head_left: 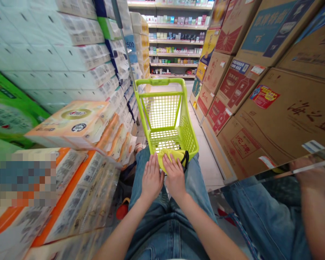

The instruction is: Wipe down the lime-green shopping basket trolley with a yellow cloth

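A lime-green plastic shopping basket (189, 122) with lattice sides stands in front of me, its handle at the far end. At its near end lies a folded yellow cloth item (162, 162), perhaps a pouch, with a black band or cord at its right side. My right hand (174, 177) rests palm down on this cloth, fingers stretched out over it. Beside it, my left hand (152, 177) lies flat with extended fingers at the cloth's left edge, touching the basket's near rim. The undersides of both hands are hidden.
Tissue packs (70, 117) are stacked close on the left. Cardboard cartons (284, 115) rise on the right. A reflective panel (260, 206) at lower right mirrors my legs and arm. Shelves (176, 41) with small boxes span the aisle's far end.
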`<state>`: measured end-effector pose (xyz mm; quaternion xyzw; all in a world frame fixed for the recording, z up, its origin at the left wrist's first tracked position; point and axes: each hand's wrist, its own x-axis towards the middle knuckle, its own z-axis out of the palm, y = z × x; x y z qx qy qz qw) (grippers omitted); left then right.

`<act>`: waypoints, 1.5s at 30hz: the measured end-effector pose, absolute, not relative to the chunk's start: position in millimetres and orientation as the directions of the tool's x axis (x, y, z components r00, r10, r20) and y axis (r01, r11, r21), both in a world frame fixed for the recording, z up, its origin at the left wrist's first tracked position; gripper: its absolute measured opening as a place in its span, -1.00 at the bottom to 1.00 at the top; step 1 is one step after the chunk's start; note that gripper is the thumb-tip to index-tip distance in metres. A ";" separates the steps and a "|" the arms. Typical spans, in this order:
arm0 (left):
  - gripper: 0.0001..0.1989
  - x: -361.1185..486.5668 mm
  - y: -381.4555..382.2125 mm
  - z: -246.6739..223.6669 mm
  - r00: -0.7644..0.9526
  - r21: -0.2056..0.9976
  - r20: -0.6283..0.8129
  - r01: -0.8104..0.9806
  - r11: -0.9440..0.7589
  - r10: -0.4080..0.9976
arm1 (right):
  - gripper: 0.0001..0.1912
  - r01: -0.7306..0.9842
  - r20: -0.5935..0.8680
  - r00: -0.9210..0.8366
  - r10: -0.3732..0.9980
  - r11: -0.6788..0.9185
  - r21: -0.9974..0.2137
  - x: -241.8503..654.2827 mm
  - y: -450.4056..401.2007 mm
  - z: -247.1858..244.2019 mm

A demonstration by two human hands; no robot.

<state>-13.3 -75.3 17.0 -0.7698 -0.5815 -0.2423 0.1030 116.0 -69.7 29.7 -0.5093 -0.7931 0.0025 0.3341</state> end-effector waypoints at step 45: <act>-0.29 -0.5 -75.9 17.0 0.135 0.217 0.499 0.937 -0.274 0.856 | -0.25 0.842 0.530 -0.184 0.828 0.411 -0.349 144.8 -62.4 32.7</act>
